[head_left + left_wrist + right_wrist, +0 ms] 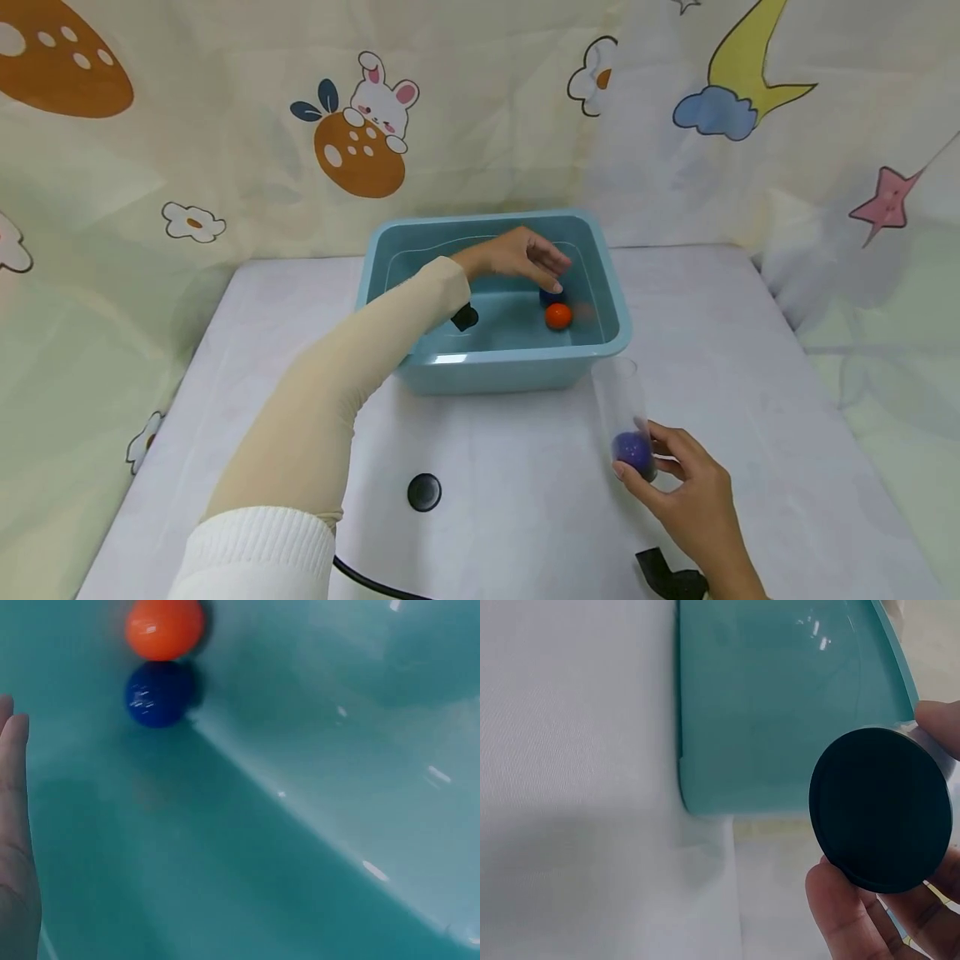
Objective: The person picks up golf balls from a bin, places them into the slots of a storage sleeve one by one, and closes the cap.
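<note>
My left hand reaches into the light-blue basin, fingers loosely bent just above a blue ball. Right beside that ball lies an orange ball; the left wrist view shows the blue ball and orange ball side by side, apart from the hand's fingers. In front of the basin, my right hand grips a clear tube near its lower end. Inside the tube sits a purple-blue ball. The tube's round black base faces the right wrist camera.
A round black cap lies on the white tabletop, left of the tube. A black cable crosses the near edge. Behind the basin hangs a printed cloth.
</note>
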Demonstrator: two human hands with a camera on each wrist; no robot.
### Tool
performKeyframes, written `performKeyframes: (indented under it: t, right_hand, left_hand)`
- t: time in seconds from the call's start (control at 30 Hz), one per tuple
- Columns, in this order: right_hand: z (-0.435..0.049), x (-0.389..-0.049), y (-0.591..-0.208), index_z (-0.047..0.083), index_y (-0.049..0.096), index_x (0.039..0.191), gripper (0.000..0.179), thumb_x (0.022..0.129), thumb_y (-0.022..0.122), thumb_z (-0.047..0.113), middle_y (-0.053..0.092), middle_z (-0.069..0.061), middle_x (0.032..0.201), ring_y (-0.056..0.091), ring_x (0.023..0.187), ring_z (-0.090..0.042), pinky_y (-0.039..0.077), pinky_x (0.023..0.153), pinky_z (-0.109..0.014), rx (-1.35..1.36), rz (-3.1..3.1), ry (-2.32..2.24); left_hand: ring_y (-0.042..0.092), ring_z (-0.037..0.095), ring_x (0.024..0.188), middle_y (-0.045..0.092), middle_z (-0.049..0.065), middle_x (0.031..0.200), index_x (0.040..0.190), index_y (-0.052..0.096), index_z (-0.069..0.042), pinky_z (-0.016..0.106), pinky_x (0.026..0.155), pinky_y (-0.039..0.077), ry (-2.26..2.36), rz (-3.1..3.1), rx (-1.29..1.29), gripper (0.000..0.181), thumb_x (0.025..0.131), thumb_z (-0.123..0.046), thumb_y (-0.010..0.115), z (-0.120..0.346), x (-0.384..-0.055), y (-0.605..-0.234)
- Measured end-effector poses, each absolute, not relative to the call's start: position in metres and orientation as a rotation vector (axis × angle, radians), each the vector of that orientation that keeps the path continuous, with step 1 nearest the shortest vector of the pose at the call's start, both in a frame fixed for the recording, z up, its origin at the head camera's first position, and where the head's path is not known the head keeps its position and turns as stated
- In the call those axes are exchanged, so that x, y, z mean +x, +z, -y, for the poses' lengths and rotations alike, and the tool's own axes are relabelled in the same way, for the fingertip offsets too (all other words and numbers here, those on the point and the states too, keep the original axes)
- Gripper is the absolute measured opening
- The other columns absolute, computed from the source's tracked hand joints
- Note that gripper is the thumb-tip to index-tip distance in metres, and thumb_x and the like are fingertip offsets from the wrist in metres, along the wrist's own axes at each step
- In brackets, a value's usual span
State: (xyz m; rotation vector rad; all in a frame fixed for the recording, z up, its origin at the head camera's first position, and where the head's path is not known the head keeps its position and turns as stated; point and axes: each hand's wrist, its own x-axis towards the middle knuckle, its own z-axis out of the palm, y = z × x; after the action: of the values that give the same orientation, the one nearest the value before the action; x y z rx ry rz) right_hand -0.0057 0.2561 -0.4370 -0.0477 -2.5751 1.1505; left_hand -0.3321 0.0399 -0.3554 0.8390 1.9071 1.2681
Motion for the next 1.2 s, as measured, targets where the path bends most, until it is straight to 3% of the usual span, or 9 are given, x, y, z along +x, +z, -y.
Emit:
performKeyframes:
  t: [0.17, 0.4, 0.8, 1.2]
  right_hand:
    - [-0.258, -0.004, -0.439, -0.005, 0.074, 0.127, 0.059, 0.074, 0.099, 0.004, 0.075, -0.014, 0.113, 0.058, 0.099, 0.013, 0.048, 0.080, 0.001, -0.061, 2.585, 1.141]
    - [-0.259, -0.002, -0.440, -0.006, 0.074, 0.126, 0.059, 0.074, 0.099, 0.004, 0.075, -0.014, 0.113, 0.060, 0.099, 0.011, 0.049, 0.080, 0.001, -0.066, 2.583, 1.136]
    - [-0.264, -0.005, -0.443, -0.005, 0.074, 0.125, 0.059, 0.072, 0.100, 0.003, 0.075, -0.012, 0.112, 0.063, 0.098, 0.007, 0.050, 0.079, 0.000, -0.041, 2.573, 1.129]
    - [-0.264, -0.005, -0.447, -0.005, 0.074, 0.126, 0.060, 0.073, 0.100, 0.004, 0.075, -0.012, 0.112, 0.066, 0.097, 0.001, 0.051, 0.078, -0.001, -0.035, 2.590, 1.152]
  left_hand:
    - [0.057, 0.038, 0.143, 0.061, 0.028, 0.149, 0.143, 0.061, 0.014, 0.028, 0.108, 0.054, 1.183, -1.857, 0.780, 0.049, 0.098, 0.005, 0.076, -0.043, -0.334, -0.371]
    - [0.065, 0.028, 0.134, 0.068, 0.021, 0.144, 0.141, 0.067, 0.008, 0.029, 0.107, 0.056, 1.084, -1.873, 0.765, 0.045, 0.097, 0.001, 0.078, -0.048, -0.338, -0.386]
    - [0.064, 0.026, 0.135, 0.069, 0.017, 0.144, 0.140, 0.068, 0.005, 0.027, 0.110, 0.053, 0.949, -1.946, 0.818, 0.046, 0.096, -0.002, 0.078, -0.062, -0.340, -0.397]
    - [0.071, 0.022, 0.115, 0.078, 0.012, 0.125, 0.129, 0.077, 0.000, 0.026, 0.098, 0.057, 0.759, -2.203, 0.968, 0.040, 0.090, -0.003, 0.088, -0.070, -0.334, -0.409]
